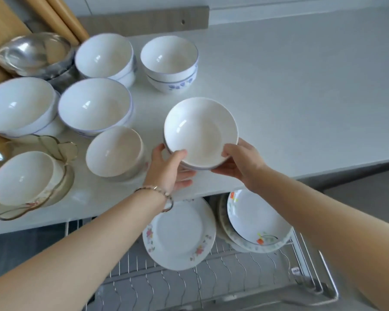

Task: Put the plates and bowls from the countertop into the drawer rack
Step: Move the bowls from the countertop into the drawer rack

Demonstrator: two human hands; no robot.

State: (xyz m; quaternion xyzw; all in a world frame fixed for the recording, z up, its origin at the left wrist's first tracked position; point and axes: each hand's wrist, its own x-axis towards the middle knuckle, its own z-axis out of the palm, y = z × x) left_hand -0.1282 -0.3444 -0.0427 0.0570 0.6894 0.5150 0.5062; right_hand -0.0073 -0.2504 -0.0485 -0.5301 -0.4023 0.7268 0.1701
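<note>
- Countertop: white, wide; its front edge runs just under your wrists, bare surface stretching away beyond your right fingers.
- Drawer rack: wire, pulled out below the counter edge, underneath both forearms.
- Plates in the rack: a flower-rimmed plate lies below your left wrist; a stack topped by an orange-flower plate sits below your right wrist, leaning on the wires.
- Bowls on the counter, all out past your left fingers: blue-rimmed stacks at the far left, a blue-flower bowl straight beyond the held stack, a cream bowl just beside your left thumb.
- Steel bowls and glass dishes sit at the far left; blurred.
- Held stack of shallow bowls: white, at least two nested, between your hands, over the counter near its front edge; you cannot tell whether it is lifted or resting.
- Left hand: thumb over the near-left rim, fingers curled under, gripping the stack.
- Right hand: thumb on the near-right rim, fingers beneath, gripping too.
</note>
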